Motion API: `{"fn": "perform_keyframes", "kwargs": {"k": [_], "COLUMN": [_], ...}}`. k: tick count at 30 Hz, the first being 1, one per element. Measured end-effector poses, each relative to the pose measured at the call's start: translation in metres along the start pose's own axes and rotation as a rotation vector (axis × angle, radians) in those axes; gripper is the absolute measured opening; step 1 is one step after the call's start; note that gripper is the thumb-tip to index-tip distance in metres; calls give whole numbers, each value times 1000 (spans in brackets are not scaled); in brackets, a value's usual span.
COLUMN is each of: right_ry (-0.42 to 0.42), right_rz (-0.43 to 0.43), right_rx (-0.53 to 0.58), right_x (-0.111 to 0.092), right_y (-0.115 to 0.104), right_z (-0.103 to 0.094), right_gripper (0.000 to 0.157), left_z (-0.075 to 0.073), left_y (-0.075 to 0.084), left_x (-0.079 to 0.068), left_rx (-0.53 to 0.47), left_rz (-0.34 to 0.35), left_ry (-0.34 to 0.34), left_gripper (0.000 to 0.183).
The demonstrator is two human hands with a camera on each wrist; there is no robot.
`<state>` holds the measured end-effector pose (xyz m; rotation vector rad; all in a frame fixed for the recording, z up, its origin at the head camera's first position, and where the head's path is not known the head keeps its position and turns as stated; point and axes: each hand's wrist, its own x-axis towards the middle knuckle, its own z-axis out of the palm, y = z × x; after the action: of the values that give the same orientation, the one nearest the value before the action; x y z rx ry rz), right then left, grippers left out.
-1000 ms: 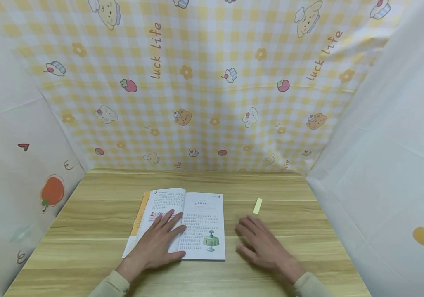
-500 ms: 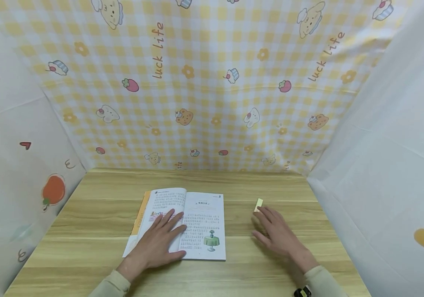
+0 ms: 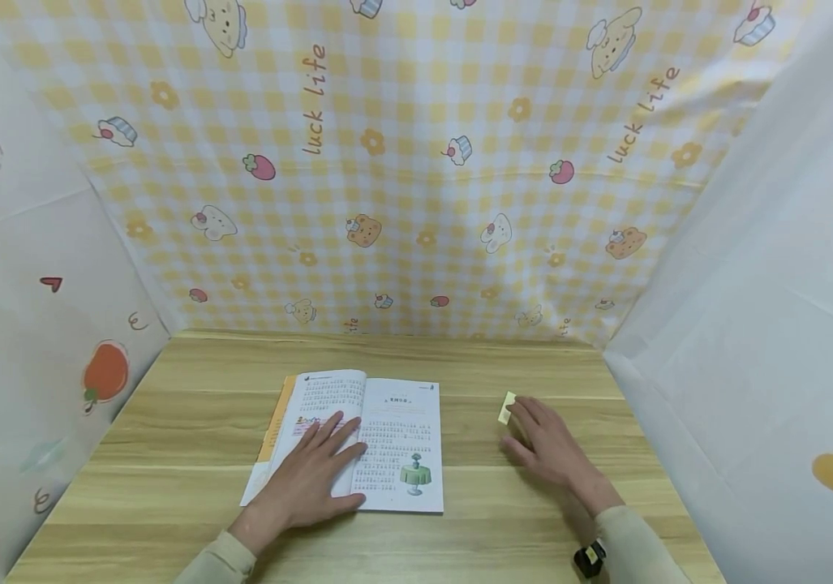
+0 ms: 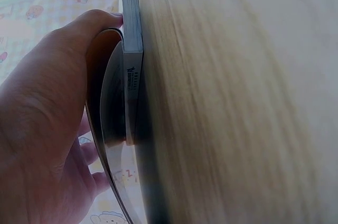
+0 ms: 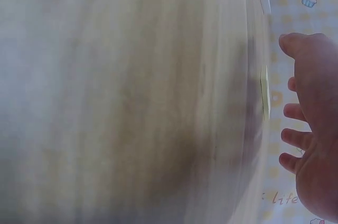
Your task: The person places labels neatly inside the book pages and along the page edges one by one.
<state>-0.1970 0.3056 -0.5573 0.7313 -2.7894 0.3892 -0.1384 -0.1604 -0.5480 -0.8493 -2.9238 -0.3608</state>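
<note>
**One open book under the left hand, one yellow strip by the right**

On the wood-grain table [image 3: 474,539], light brown with long streaks, lies one open book [image 3: 401,438] of smooth white paper. Its left page is curved upward, its right page is flat with one printed green round table [image 3: 415,476]. One orange flap [image 3: 275,418] shows along the left edge.

The left hand [image 3: 311,478] is spread upon the left page, its fingertips near the fold. To the right of the book, well apart from it, one narrow pale-yellow strip [image 3: 506,407] lies on the wood. The right hand [image 3: 551,448] is above its right edge, fingers relaxed and thumb apart; the right wrist view shows a gap between fingers and strip.

Two beige sleeves [image 3: 221,560] are visible, and one small black device [image 3: 590,560] beside the right one. Behind hangs one yellow-white checked cloth [image 3: 401,191] with two large "luck life" writings.
</note>
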Motion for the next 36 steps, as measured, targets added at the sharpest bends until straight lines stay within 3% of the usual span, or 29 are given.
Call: {"fn": "perform_keyframes", "kwargs": {"k": [9,26,36], "right_ry": [31,-50,-20], "right_rz": [-11,92,59], "right_rx": [-13,16,2], "right_x": [13,32,39], "right_y": [10,16,15], "right_z": [1,2,4], "right_gripper": [62,58,51], "left_z": [1,3,4], "left_y": [0,-2,-2], "left_x": [0,1,0], "left_rx": [-9,-9,-15], "left_rz": [-5,-4,-6], "left_ry": [-2,-5,-11], "left_gripper": [77,76,78]}}
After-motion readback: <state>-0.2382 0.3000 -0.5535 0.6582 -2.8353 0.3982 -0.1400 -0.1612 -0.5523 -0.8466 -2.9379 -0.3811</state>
